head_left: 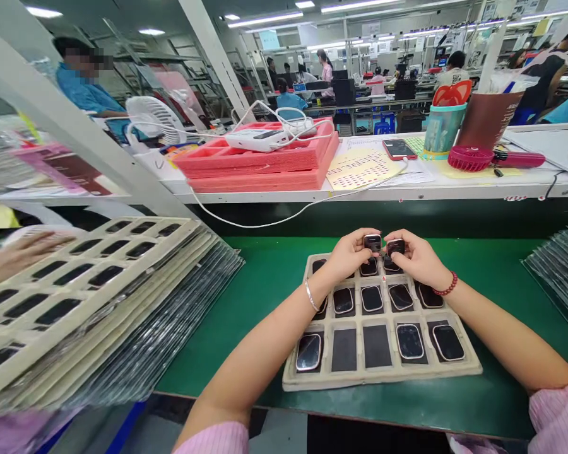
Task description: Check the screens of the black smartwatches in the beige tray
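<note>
Left hand (353, 253) and right hand (416, 255), raised over the tray (383, 372), each apparently pinch a small device (372, 241).

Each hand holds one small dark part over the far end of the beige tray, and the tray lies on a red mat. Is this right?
Not quite. The head view shows the tray lying on a green mat, not a red one. The rest stands: the left hand holds one small dark part, and the right hand holds another part, over the tray's far end.

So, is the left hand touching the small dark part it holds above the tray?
Touching. The head view shows the left hand with its fingers closed around the small dark part, above the tray.
</note>
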{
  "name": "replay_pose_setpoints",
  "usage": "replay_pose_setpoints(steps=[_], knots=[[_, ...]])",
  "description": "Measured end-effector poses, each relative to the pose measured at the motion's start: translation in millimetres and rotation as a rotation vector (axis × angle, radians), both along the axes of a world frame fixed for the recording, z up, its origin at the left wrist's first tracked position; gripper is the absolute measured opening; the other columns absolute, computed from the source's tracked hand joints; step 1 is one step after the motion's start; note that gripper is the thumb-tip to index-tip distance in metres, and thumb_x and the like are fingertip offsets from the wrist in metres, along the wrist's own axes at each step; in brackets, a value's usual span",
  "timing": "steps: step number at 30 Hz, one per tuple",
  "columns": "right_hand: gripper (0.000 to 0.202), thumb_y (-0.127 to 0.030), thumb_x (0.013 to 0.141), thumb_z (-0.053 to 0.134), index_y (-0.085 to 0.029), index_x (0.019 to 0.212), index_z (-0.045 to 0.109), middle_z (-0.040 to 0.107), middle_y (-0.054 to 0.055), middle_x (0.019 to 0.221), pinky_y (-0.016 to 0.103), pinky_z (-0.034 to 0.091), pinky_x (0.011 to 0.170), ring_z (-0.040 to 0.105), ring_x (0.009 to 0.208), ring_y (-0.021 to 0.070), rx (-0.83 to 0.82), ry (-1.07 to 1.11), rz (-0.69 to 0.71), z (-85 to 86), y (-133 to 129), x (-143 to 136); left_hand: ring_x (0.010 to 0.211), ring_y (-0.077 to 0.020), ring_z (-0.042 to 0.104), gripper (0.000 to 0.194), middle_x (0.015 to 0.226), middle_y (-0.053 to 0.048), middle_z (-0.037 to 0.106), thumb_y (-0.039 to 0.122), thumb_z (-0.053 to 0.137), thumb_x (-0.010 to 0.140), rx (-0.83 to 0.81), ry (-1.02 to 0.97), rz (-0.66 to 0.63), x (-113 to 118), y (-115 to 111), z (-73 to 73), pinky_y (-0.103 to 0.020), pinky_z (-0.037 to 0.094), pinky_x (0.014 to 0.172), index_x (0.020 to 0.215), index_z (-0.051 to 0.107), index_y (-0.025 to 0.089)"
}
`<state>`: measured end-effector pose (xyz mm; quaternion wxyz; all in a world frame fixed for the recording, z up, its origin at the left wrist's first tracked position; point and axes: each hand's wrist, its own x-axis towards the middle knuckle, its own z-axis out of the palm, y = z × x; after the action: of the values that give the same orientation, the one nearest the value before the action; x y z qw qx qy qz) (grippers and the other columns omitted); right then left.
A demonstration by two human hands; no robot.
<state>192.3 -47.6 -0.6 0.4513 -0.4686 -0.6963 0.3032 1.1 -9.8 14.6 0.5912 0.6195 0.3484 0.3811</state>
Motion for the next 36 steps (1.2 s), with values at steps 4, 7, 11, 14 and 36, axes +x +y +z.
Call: replay_pose_setpoints(steps=[4, 7, 11, 14, 36], knots=[[0.036, -0.014, 0.074, 0.058, -0.023, 0.108, 0.064, 0.074, 0.003, 0.097, 0.030, 0.056, 0.070, 0.069, 0.080, 0.0190, 0.005, -0.030, -0.014, -2.9, 2.5, 1.0, 0.075, -0.0149, 0.070, 0.052, 0.093, -0.004, 0.069, 0.004, 0.057, 0.062, -0.030, -0.005, 0.020, -0.6, -0.9, 2.2, -0.018, 0.045, 0.055, 0.112, 0.060, 0.014], [0.036, -0.013, 0.074, 0.059, -0.023, 0.108, 0.064, 0.074, 0.002, 0.096, 0.029, 0.055, 0.068, 0.069, 0.077, 0.0180, -0.001, -0.041, -0.039, -5.3, 4.8, 1.3, 0.068, -0.0110, 0.066, 0.065, 0.093, -0.004, 0.069, 0.003, 0.063, 0.060, -0.140, -0.083, 0.012, -2.7, 1.7, 3.2, -0.017, 0.042, 0.053, 0.123, 0.054, 0.016], [0.032, -0.018, 0.076, 0.058, -0.021, 0.108, 0.063, 0.074, 0.004, 0.097, 0.031, 0.056, 0.072, 0.070, 0.082, 0.0192, 0.007, 0.016, -0.017, -5.6, 4.2, 0.4, 0.055, -0.0041, 0.054, 0.062, 0.086, -0.003, 0.065, 0.011, 0.077, 0.062, -0.374, -0.247, -0.073, -8.8, -0.8, 14.1, -0.014, 0.037, 0.048, 0.121, 0.057, 0.012], [0.028, -0.024, 0.079, 0.059, -0.019, 0.107, 0.062, 0.073, 0.006, 0.099, 0.033, 0.057, 0.074, 0.070, 0.090, 0.0216, 0.019, 0.121, 0.035, -3.2, 1.5, -0.6, 0.045, -0.0008, 0.042, 0.056, 0.072, 0.001, 0.058, 0.030, 0.084, 0.064, -0.394, -0.345, -0.339, -15.4, -22.2, 39.5, -0.014, 0.031, 0.041, 0.113, 0.065, 0.010], [0.031, -0.040, 0.080, 0.075, -0.024, 0.105, 0.066, 0.064, 0.006, 0.110, 0.025, 0.061, 0.060, 0.069, 0.085, 0.0183, -0.359, 0.767, 0.436, 83.8, -67.1, 26.8, 0.057, -0.0088, 0.061, 0.071, 0.086, -0.005, 0.070, 0.031, 0.088, 0.057, -0.154, -0.273, -0.190, -1.0, -32.4, 76.8, -0.018, 0.045, 0.050, 0.121, 0.059, 0.018]])
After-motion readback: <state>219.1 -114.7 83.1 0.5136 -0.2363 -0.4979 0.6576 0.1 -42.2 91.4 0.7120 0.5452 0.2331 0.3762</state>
